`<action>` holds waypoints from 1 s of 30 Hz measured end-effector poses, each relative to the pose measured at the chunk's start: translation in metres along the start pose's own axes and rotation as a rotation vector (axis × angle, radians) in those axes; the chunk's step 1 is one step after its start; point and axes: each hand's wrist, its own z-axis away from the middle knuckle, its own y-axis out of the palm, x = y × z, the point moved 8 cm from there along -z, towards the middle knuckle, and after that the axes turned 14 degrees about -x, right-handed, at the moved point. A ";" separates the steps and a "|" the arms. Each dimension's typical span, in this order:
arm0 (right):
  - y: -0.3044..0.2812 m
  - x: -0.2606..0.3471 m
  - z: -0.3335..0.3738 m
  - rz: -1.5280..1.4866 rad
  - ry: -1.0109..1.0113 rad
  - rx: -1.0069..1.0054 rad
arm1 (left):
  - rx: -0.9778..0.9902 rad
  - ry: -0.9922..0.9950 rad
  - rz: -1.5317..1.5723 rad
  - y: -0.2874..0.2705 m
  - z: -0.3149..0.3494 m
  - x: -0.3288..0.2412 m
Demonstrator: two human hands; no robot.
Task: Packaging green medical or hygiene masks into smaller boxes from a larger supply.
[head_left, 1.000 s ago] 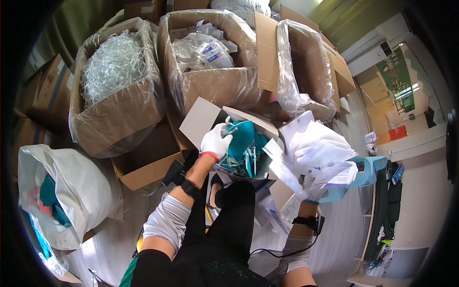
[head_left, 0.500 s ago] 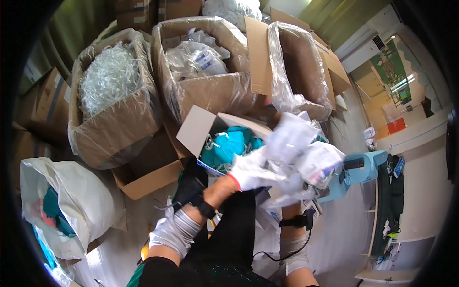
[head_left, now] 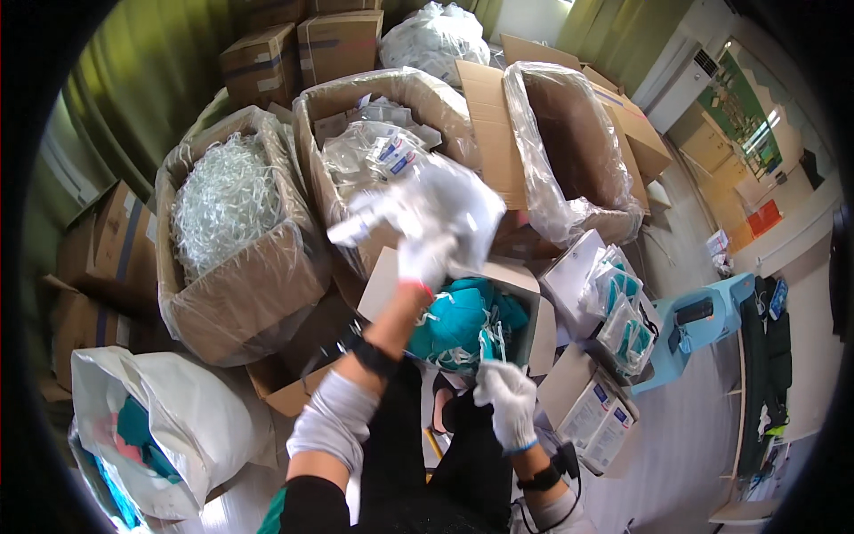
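Observation:
My left hand, in a white glove, is closed on crumpled clear plastic bags, blurred by motion. It is above the far left side of an open carton of teal cup-shaped face masks with white straps. Beyond it stands a lined box holding similar plastic bags. My right hand, also gloved, is at the carton's near edge with its fingers curled in. A narrow teal piece with white straps rises at its fingertips; whether it is gripped is not clear.
Bagged masks rest on a white box beside a light-blue plastic stool. An open carton of packets is at the right. Left stand a lined box of clear strips and a white sack. Another lined box stands far right.
The plastic bags have moved from the right to above the carton's far left, in my left hand. My right hand has come back to the carton's near edge. The view has shifted.

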 end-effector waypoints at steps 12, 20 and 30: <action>-0.087 -0.038 0.079 0.038 0.332 -0.254 | -0.214 -0.733 -0.237 -0.042 -0.122 0.187; -0.103 -0.028 0.070 0.040 0.240 -0.153 | -0.325 -0.374 -0.082 -0.122 -0.102 0.158; -0.233 -0.006 0.034 0.243 -0.081 -0.445 | -0.171 -0.269 -0.063 -0.056 0.059 0.073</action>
